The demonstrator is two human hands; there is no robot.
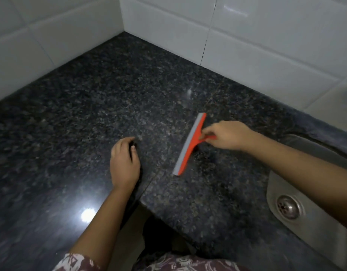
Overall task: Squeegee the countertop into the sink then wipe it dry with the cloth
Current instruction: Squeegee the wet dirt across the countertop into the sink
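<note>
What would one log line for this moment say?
stage: squeegee | right hand: grips squeegee handle, blade on countertop | left hand: rests on countertop | sink: at right | cloth: not in view

One view is supplied. It is recorded by a wide-angle camera worn on the head and directed forward and steeply downward onto the countertop (pixel 90 106). The tiled walls (pixel 168 26) are faced, and their corner is framed at 12 o'clock. The sink (pixel 274 184) is cut off at 4 o'clock and a patterned sleeve (pixel 75 261) at 6 o'clock. The range is close: the left hand (pixel 124 163) and the right hand (pixel 225 135), by which the squeegee (pixel 190 145) is gripped, are placed near frame centre.
</note>
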